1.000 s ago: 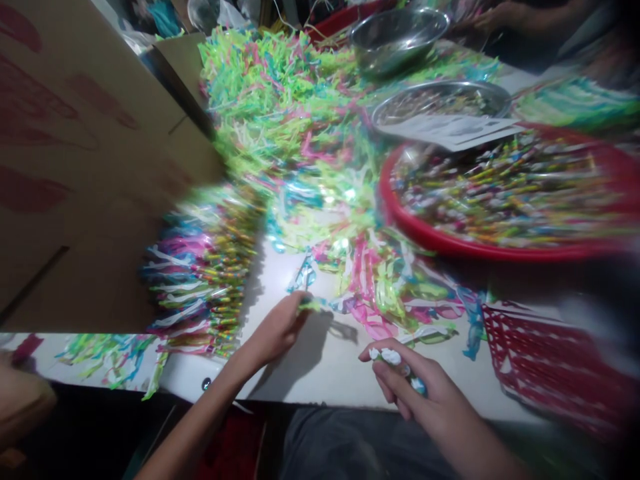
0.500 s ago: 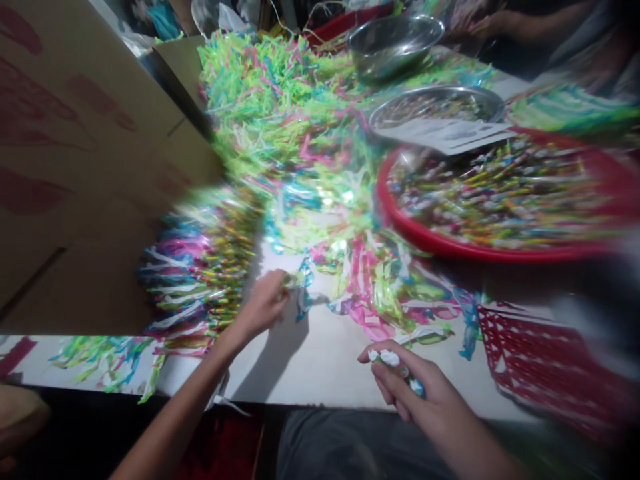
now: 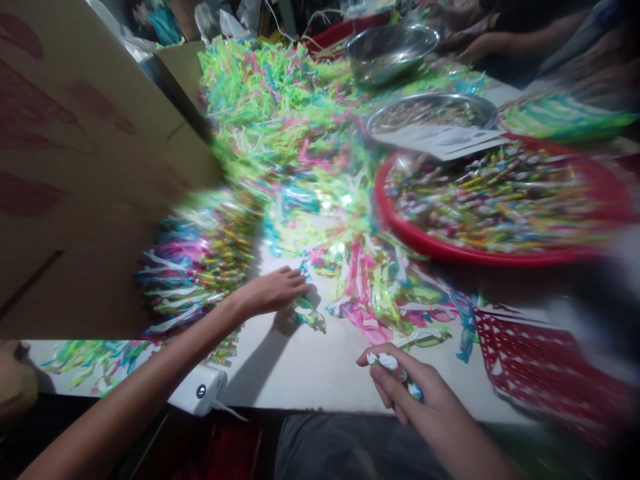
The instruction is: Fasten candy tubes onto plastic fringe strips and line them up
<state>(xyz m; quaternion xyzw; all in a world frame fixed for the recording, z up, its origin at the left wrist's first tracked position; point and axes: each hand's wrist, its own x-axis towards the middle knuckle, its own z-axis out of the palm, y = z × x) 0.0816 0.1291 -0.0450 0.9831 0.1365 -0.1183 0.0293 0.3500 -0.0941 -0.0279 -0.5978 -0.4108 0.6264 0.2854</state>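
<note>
My left hand [image 3: 280, 290] reaches over the white table, palm down, its fingers stretched out beside a small blue ribbon-like strip. Just below its fingers lies a crumpled green-and-clear plastic strip [image 3: 309, 315]. Nearer the front edge, my right hand [image 3: 417, 383] is closed around small white-topped pieces [image 3: 384, 361], one with blue on it; their exact kind is unclear. Between and beyond the hands spreads a loose heap of pink, yellow-green and blue plastic strips [image 3: 373, 287]. Left of my left hand, many colourful thin sticks with plastic ends [image 3: 210, 260] are stacked in a row.
A large cardboard box [image 3: 90, 173] stands at the left. To the right are a red basin [image 3: 410, 237] of colourful sticks and a dark red plastic basket [image 3: 535, 360]. Metal bowls [image 3: 393, 57] stand farther back. A white device [image 3: 200, 390] with a cable sits at the front edge.
My left hand has moved slightly right and its fingers have straightened; the green-and-clear strip now lies on the table below it. My right hand keeps its hold, nearly still.
</note>
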